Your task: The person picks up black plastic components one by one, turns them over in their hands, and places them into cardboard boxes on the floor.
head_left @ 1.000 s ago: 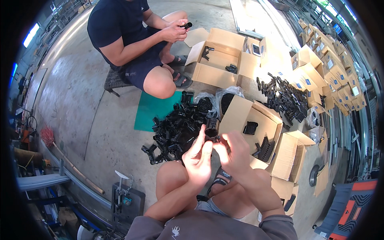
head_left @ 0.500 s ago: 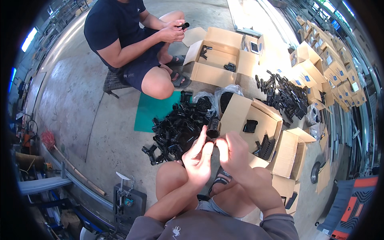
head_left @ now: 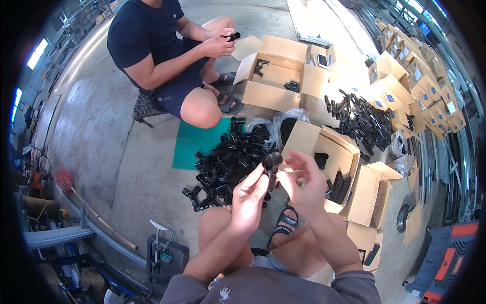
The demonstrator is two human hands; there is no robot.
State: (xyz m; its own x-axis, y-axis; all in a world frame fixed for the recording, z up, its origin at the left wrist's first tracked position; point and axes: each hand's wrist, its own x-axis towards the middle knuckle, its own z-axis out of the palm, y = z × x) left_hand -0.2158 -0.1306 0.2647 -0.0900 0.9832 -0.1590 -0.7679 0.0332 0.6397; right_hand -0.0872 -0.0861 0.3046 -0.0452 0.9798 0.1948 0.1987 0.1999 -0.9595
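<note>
With left hand (head_left: 248,198) clamped on black fitting (head_left: 272,161), long axis pointing away; with right hand (head_left: 307,183) just rightward, fingers apart.

Our left hand (head_left: 247,201) hides part of the black fitting (head_left: 272,161); we cannot tell whether our right hand (head_left: 307,186) touches it. The top edge crops the co-worker's head (head_left: 153,3), the dark rim a grey-orange case (head_left: 445,261).

Glossy black tubular fitting (head_left: 272,162), held in left fingers (head_left: 259,186).
</note>
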